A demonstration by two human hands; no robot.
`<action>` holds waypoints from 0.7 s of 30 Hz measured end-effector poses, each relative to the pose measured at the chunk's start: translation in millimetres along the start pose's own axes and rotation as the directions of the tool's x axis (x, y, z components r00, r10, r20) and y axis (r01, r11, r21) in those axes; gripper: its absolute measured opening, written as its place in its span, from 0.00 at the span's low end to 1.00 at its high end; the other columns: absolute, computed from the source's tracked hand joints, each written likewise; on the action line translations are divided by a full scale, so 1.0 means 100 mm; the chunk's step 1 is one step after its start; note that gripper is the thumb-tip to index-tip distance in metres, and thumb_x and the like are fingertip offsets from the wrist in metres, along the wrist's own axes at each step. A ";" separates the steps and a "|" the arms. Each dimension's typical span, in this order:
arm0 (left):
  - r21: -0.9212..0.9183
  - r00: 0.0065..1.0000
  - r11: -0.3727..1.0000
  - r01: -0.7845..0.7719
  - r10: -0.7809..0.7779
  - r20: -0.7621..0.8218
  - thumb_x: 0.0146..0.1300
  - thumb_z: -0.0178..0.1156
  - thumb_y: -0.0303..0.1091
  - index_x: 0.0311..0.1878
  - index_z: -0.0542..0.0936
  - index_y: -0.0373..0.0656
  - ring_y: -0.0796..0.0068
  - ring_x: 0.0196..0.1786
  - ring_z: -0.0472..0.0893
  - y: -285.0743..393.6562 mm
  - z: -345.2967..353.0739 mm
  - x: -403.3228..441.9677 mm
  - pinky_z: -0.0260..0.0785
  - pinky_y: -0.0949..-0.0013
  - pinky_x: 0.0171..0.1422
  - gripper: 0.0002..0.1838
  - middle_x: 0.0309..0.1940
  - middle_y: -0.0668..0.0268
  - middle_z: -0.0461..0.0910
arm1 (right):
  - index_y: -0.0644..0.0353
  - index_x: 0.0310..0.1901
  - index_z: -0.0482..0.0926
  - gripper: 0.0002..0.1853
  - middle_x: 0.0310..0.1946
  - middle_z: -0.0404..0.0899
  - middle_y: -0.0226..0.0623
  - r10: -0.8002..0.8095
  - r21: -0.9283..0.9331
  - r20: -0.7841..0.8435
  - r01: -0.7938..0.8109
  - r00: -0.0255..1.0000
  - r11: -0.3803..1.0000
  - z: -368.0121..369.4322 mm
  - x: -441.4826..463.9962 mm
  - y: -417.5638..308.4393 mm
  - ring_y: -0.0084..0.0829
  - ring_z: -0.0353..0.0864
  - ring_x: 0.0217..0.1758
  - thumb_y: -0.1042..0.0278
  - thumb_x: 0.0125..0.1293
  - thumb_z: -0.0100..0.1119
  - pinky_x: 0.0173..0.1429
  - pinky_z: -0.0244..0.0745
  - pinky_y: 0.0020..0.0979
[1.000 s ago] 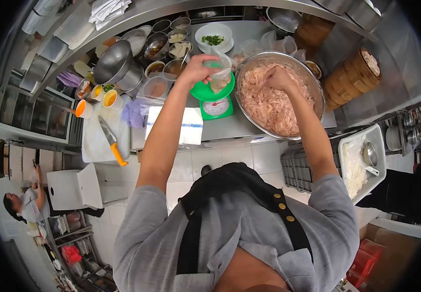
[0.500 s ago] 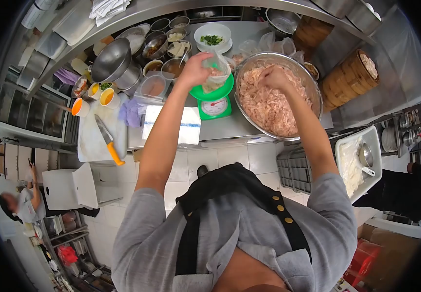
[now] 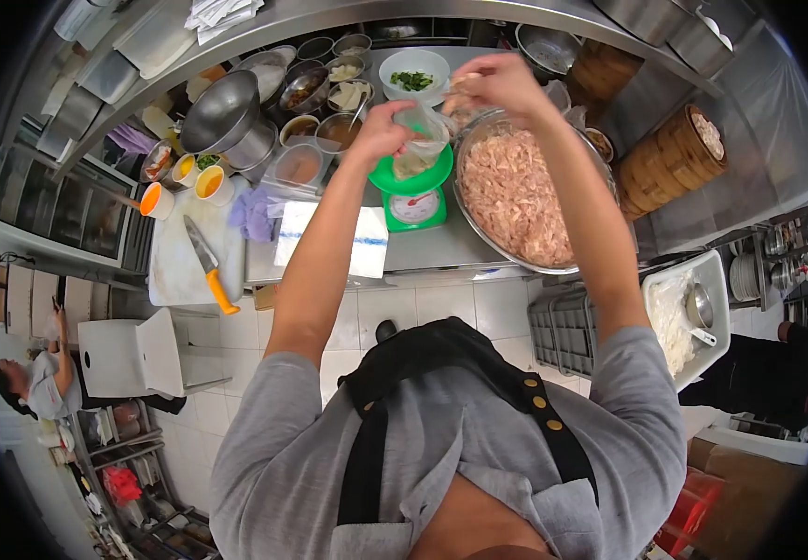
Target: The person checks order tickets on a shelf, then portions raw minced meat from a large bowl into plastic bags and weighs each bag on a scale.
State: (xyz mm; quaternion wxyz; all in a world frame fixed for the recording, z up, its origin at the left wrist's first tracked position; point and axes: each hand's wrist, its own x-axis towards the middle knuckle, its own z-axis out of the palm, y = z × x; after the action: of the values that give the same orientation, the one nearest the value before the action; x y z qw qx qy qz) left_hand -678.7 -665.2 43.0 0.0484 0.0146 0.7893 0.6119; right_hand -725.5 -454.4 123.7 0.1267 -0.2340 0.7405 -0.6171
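Note:
My left hand grips the rim of a clear plastic bag, which rests on the green pan of a kitchen scale. Some pale meat shows in the bottom of the bag. My right hand is raised over the back left rim of a large steel bowl, its fingers closed on a piece of raw meat just right of the bag's mouth. Sliced raw meat fills the bowl. Behind the scale sits a white bowl of chopped greens.
Left of the scale lie a white paper sheet, a purple cloth and a knife on a cutting board. Bamboo steamers stand at right. Other people are at the far left and far right.
My right hand has risen out of the meat in the bowl and moved left and back toward the bag, with meat in its fingers. My left hand still holds the bag.

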 end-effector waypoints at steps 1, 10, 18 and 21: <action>0.002 1.000 1.000 -0.002 0.002 -0.002 0.49 0.56 0.19 0.59 0.72 0.38 0.80 0.19 0.72 0.02 0.01 -0.01 0.65 0.73 0.20 0.29 0.25 0.63 0.78 | 0.65 0.34 0.82 0.07 0.30 0.82 0.34 0.035 -0.082 0.070 -0.029 0.997 0.996 0.16 0.08 0.02 0.23 0.81 0.32 0.75 0.53 0.63 0.36 0.77 0.22; -0.012 0.993 0.999 -0.037 0.035 -0.113 0.47 0.63 0.22 0.54 0.74 0.36 0.78 0.18 0.73 -0.02 -0.03 -0.04 0.64 0.73 0.20 0.26 0.24 0.63 0.78 | 0.64 0.31 0.82 0.09 0.29 0.83 0.38 -0.172 -0.759 0.253 0.306 0.952 0.575 0.63 0.55 0.31 0.29 0.82 0.31 0.76 0.43 0.65 0.36 0.76 0.30; 0.230 0.994 0.972 -0.055 0.076 -0.084 0.47 0.58 0.23 0.56 0.75 0.42 0.78 0.19 0.74 -0.01 0.08 0.00 0.66 0.73 0.22 0.27 0.27 0.63 0.78 | 0.59 0.26 0.83 0.08 0.21 0.81 0.37 0.005 -0.337 0.204 0.065 0.979 0.939 0.04 0.30 0.51 0.23 0.79 0.23 0.80 0.41 0.58 0.26 0.74 0.29; 0.254 0.990 0.963 -0.087 0.112 -0.085 0.49 0.59 0.25 0.55 0.77 0.47 0.77 0.19 0.74 0.00 0.06 -0.04 0.68 0.73 0.22 0.25 0.29 0.64 0.80 | 0.61 0.32 0.83 0.11 0.25 0.82 0.41 0.298 -0.785 0.160 -0.062 0.941 0.616 -0.24 0.06 0.89 0.30 0.80 0.24 0.72 0.43 0.63 0.27 0.74 0.32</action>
State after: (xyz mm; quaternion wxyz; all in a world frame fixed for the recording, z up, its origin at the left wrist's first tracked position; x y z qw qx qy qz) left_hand -673.7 -659.7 41.3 -0.0237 0.0301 0.8598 0.5092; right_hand -759.0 -425.7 43.0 0.1779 -0.2723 0.9269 -0.1873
